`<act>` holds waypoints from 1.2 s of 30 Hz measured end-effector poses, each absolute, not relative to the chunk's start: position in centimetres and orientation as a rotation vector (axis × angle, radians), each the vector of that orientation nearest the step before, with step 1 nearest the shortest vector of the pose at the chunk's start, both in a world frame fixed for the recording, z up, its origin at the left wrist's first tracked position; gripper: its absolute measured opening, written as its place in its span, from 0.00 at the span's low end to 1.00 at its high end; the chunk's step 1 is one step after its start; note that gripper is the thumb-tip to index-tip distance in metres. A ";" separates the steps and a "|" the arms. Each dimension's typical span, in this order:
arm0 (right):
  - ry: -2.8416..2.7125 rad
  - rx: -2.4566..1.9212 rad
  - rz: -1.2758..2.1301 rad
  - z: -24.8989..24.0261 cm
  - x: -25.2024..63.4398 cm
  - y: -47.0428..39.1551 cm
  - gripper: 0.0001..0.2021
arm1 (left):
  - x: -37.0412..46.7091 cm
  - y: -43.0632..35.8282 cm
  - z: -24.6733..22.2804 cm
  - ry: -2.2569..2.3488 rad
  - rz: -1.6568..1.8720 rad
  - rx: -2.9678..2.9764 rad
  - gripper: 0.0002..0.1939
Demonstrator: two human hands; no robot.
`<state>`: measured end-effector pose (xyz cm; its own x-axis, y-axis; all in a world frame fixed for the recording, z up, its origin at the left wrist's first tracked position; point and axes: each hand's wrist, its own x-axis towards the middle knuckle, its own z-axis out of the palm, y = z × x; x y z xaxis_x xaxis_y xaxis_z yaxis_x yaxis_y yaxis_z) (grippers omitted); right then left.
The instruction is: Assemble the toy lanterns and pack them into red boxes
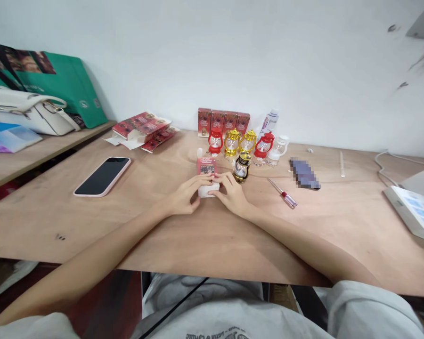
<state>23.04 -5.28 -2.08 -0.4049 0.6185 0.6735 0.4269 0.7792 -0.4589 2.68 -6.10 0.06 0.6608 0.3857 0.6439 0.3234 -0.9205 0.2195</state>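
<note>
Both my hands are on a small red and white cardboard box [208,190] that lies on the table in front of me. The fingers of my left hand [184,195] press on its left side and upper face. My right hand [232,194] grips its right side between thumb and fingers. A printed red panel and a raised white flap show at the far end; what is inside is hidden. Just beyond my right hand stands a black and gold mini lantern [241,168]. Behind it are a red lantern [215,140], gold lanterns [232,142] and a white lantern [278,149].
Several closed red boxes [224,121] stand by the wall near a bottle [269,121]. Flattened red cartons [144,128] lie at back left, a pink-edged phone [103,177] left. A screwdriver [283,194], a dark pixelated item [304,173] and a white device [413,212] are right.
</note>
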 end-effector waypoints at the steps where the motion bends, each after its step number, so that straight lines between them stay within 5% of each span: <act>1: -2.062 -0.758 0.278 -1.9 23.0 -5.4 0.09 | 2.5 -6.0 0.0 0.597 1.096 2.786 0.31; 5: -1.952 -0.743 0.424 -1.6 22.9 -5.6 0.09 | 2.0 -5.8 0.2 0.637 1.079 2.765 0.31; 8: -1.784 -0.820 0.625 -1.7 22.9 -5.4 0.19 | 2.0 -6.0 0.3 0.658 1.122 2.602 0.25; 11: -1.724 -0.855 0.816 -1.9 22.9 -4.8 0.23 | 2.5 -5.9 0.0 0.817 1.335 2.173 0.16; 15: -1.807 -0.766 0.908 -1.6 23.3 -4.5 0.20 | 3.1 -5.3 -0.2 1.152 1.594 1.306 0.18; 27: -2.436 -0.694 0.069 -1.0 23.2 -5.8 0.26 | 2.9 -5.2 1.1 1.240 1.242 1.034 0.29; 36: -1.998 -0.863 -0.386 -1.2 23.1 -6.8 0.23 | 2.9 -5.5 0.6 1.024 1.717 1.478 0.33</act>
